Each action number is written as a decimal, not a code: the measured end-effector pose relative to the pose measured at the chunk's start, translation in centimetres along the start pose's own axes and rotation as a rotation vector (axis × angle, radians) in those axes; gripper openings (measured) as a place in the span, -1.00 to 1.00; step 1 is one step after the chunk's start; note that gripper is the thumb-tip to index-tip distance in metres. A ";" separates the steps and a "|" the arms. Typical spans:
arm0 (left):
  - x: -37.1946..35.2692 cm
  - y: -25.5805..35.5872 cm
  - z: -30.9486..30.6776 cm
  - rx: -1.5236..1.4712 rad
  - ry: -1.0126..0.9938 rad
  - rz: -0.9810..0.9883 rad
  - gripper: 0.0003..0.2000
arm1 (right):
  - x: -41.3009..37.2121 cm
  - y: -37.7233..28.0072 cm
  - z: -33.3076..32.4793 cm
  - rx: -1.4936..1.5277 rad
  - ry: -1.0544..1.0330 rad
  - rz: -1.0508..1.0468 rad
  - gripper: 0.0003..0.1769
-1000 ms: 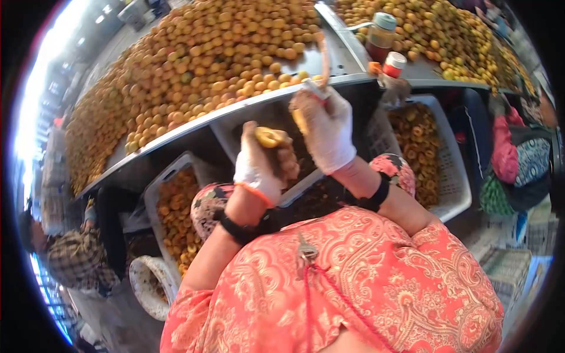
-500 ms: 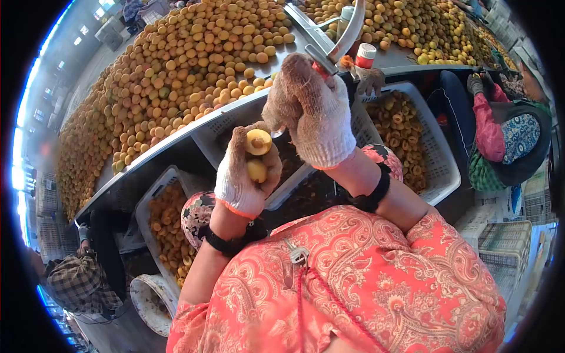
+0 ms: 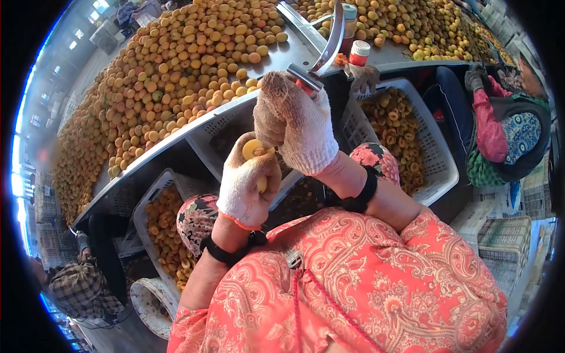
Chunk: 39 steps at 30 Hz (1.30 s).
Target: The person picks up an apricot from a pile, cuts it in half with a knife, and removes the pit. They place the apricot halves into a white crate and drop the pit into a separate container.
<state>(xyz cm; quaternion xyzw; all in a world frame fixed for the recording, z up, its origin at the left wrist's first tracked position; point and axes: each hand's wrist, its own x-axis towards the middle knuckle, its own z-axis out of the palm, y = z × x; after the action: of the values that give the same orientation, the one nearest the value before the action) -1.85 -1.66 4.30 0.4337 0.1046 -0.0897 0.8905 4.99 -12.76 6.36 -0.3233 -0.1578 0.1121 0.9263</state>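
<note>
Just short of the counter (image 3: 288, 56), the right hand (image 3: 297, 120), clenched round a curved tool (image 3: 331, 53), has closed in on the fruit (image 3: 251, 148) the left hand (image 3: 247, 182) grasps, seemingly engaging both.

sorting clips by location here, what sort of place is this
Probably a fruit-processing shed or workshop: whole orange-yellow fruit is heaped on a metal-looking table, a pale crate holds cut fruit, and another person, in pink sleeves, is nearby.
</note>
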 end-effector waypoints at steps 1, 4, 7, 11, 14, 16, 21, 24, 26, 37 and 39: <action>0.0 0.2 0.7 0.086 0.050 0.002 -0.65 | -0.1 0.4 -0.5 0.006 -0.007 0.009 -0.70; 0.6 -0.4 -0.1 0.080 0.067 0.055 -0.59 | -0.8 1.5 -0.7 -0.190 -0.043 -0.198 -0.76; 0.2 0.1 0.1 0.063 -0.028 0.049 -0.61 | 0.0 0.6 -1.2 -0.012 -0.143 -0.029 -0.54; 0.6 -0.1 -0.9 0.085 -0.091 0.027 -0.60 | -0.4 0.4 -0.6 -0.124 -0.114 -0.017 -0.62; 0.5 -0.1 -1.3 0.058 -0.096 0.014 -0.62 | -1.1 1.8 -1.5 -0.341 -0.069 -0.182 -0.75; 0.3 -0.3 -1.5 -0.024 -0.096 -0.014 -0.64 | -1.0 2.7 -1.5 -0.313 -0.075 -0.270 -0.81; -0.4 0.2 -2.9 -0.148 -0.118 -0.037 -0.71 | -0.1 1.3 1.3 -0.287 -0.281 -0.112 -0.57; -0.6 0.3 -3.9 -0.163 -0.152 -0.013 -0.76 | 1.2 0.6 0.8 -0.168 -0.247 -0.026 -0.48; -0.3 -0.1 -3.8 -0.178 -0.128 0.000 -0.83 | 0.6 1.5 1.5 -0.321 -0.287 -0.161 -0.43; -0.7 -0.1 -3.0 -0.218 -0.044 -0.002 -0.68 | 1.2 2.7 1.4 0.050 -0.115 -0.090 -0.68; -0.5 0.0 -2.2 -0.313 0.041 -0.051 -0.70 | 1.0 2.5 1.7 -0.003 -0.085 -0.089 -0.63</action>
<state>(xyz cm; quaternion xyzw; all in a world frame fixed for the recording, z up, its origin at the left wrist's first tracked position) -2.61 0.14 3.09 0.2886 0.1464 -0.0861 0.9423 5.05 -9.59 6.21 -0.3122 -0.2112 0.0840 0.9224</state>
